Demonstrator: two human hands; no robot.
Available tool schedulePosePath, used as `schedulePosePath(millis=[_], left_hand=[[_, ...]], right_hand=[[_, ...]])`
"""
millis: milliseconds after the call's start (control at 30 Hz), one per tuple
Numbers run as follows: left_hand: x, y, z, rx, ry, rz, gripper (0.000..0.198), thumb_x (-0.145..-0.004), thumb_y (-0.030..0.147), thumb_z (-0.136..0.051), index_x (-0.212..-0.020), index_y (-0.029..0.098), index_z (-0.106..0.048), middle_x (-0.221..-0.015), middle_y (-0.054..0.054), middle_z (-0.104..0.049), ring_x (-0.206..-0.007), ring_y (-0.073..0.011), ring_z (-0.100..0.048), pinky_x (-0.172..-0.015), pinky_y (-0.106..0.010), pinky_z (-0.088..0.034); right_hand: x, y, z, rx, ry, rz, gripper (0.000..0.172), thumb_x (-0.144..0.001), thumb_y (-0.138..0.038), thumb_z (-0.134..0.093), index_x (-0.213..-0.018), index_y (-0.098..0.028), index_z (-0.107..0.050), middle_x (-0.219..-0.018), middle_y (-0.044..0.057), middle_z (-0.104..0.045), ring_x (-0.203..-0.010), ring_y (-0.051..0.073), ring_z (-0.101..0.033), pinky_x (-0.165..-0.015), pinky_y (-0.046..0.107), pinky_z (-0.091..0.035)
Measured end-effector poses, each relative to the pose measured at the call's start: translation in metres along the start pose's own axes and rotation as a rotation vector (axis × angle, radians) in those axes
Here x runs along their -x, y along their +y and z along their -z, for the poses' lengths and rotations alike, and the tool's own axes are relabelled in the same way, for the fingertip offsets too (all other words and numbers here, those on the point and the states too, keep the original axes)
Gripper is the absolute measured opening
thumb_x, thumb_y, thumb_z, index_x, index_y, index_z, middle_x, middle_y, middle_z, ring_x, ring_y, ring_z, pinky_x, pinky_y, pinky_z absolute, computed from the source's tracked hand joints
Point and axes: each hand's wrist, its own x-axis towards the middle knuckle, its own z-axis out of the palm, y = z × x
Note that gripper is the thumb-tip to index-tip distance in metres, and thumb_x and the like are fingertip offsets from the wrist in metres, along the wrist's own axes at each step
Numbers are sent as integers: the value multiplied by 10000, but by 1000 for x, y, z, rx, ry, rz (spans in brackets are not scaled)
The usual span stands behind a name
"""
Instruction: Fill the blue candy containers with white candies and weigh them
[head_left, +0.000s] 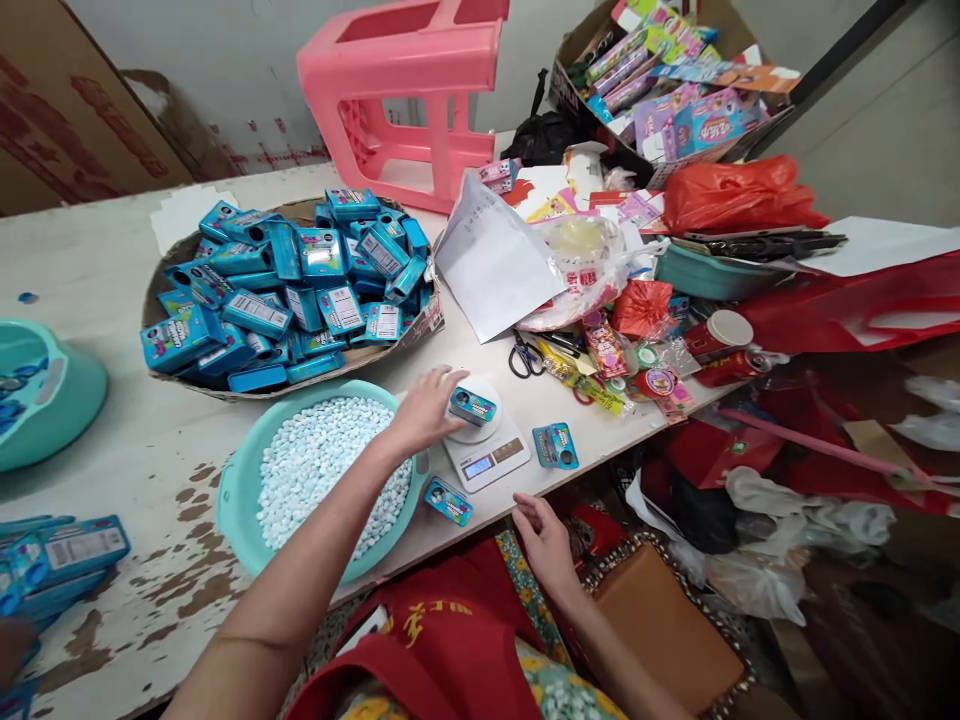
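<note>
My left hand (429, 412) reaches over a white kitchen scale (491, 462). Its thumb and fingers are apart at the left end of a small blue tin (473, 404) lying on the round weighing plate; contact is hard to make out. The scale's display is lit, its digits too small to read. Near the table's front edge my right hand (545, 540) is open and holds nothing, fingers loosely bent. A second blue tin (448, 501) lies in front of the scale, and another blue tin (556, 446) to its right. Beside my left forearm stands a turquoise basin (231, 505) of small white pellets.
Behind the basin is a cardboard tray (300, 388) heaped with blue tins. Another turquoise basin (75, 415) and stacked blue tins (75, 555) are at left. Scissors (525, 357), wrappers and cups clutter the right. A pink stool (420, 75) lies on its side at the back.
</note>
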Motion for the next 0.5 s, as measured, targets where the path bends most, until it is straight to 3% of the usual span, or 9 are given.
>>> schedulePosePath(millis=[67, 133, 200, 267, 367, 433, 500], left_hand=[[-11, 5, -17, -91, -102, -29, 551, -710, 210, -678, -1235, 257, -518, -1325, -127, -464, -1226, -331, -405, -983, -467, -353], [-16, 7, -26, -141, -199, 2, 341, -786, 176, -579, -1124, 224, -576, -1179, -128, -552, -1109, -294, -501, -906, -421, -410], [-8, 6, -17, -112, -149, 64, 277, -813, 204, -554, -1089, 207, -579, -1078, -115, -586, -1002, -261, -552, -833, -371, -442], [17, 3, 13, -29, 56, 122, 330, -800, 256, -596, -1126, 218, -559, -1085, -100, -590, -987, -247, -558, -811, -339, -443], [86, -6, 82, 77, 460, 265, 389, -757, 324, -664, -1125, 244, -567, -1106, -85, -598, -996, -255, -557, -820, -325, -423], [141, -29, 128, -14, 672, 519, 411, -693, 370, -718, -1061, 242, -587, -1037, -82, -607, -938, -273, -562, -792, -337, -417], [189, -72, 158, -279, 680, 851, 379, -666, 399, -718, -969, 225, -569, -929, -76, -599, -887, -294, -558, -749, -358, -417]], right_hand=[[3, -5, -8, 45, -63, 77, 302, -816, -279, -511, -1088, -189, -603, -1044, 100, -646, -949, 237, -640, -854, 419, -537], [5, -11, -20, 117, -140, 179, 422, -779, -231, -526, -1201, -220, -542, -1154, 97, -603, -1066, 250, -599, -910, 438, -516], [6, -15, -37, 194, -184, 299, 573, -752, -251, -589, -1307, -247, -448, -1266, 102, -540, -1183, 278, -527, -974, 477, -474], [3, -16, -56, 242, -184, 413, 658, -735, -311, -656, -1340, -252, -405, -1308, 117, -509, -1224, 306, -487, -1005, 514, -440], [0, -19, -78, 251, -188, 487, 493, -770, -354, -652, -1231, -264, -502, -1175, 113, -597, -1111, 314, -561, -934, 527, -478], [-2, -23, -81, 237, -198, 453, 327, -812, -364, -607, -1122, -267, -565, -1042, 97, -645, -992, 298, -609, -861, 505, -511], [-6, -33, -72, 218, -196, 391, 272, -828, -378, -588, -1067, -250, -591, -985, 89, -655, -934, 276, -621, -826, 464, -523]])
